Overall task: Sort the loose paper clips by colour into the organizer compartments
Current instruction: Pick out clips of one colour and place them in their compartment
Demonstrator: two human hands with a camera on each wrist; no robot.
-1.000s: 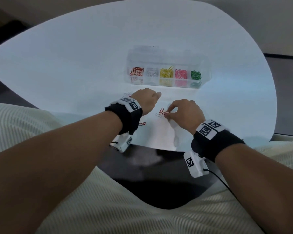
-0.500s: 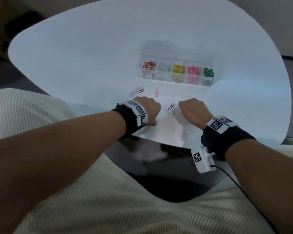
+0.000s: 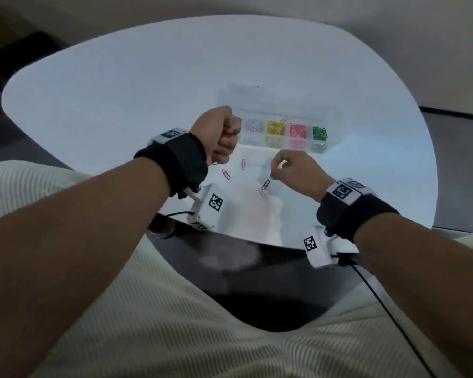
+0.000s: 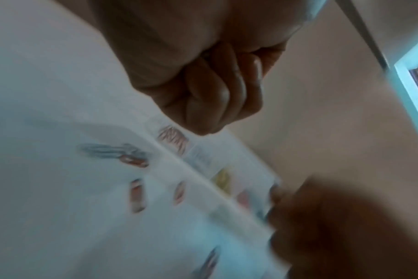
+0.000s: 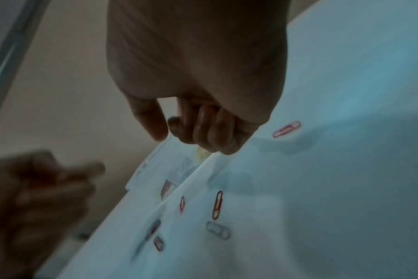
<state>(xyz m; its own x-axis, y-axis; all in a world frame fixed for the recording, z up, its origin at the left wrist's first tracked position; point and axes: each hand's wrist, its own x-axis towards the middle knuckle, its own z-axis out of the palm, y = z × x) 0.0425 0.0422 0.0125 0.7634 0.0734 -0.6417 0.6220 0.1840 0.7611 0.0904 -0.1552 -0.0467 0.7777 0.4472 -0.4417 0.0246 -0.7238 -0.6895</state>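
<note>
the organizer (image 3: 277,115) sits past mid-table at about 12 o'clock, clear plastic, with silver, yellow, pink and green clips showing in separate compartments from left to right; its leftmost compartment is hidden behind the left hand (image 3: 221,136). that hand is raised with its fingers curled tight into the palm; whether a clip is inside cannot be told from any view. the right hand (image 3: 292,170), low at roughly 4 o'clock from the organizer, has thumb and forefinger brought together just above a red clip (image 3: 265,184); a clip between them is too small to make out. loose clips lie on the white table (image 3: 120,91) between the hands: another red clip (image 3: 226,174) at 7 o'clock from the organizer, a pink clip (image 3: 243,164) just right of it, and a pale silver clip (image 3: 263,193) touching or nearly touching the first red one. these are probably light, springy wire, slick on the glossy top and flat against it, so sliding a fingertip under one rounded end should serve best. the near table edge lies just behind the clips, so a nudged clip could skate off; the far side is roomy.
</note>
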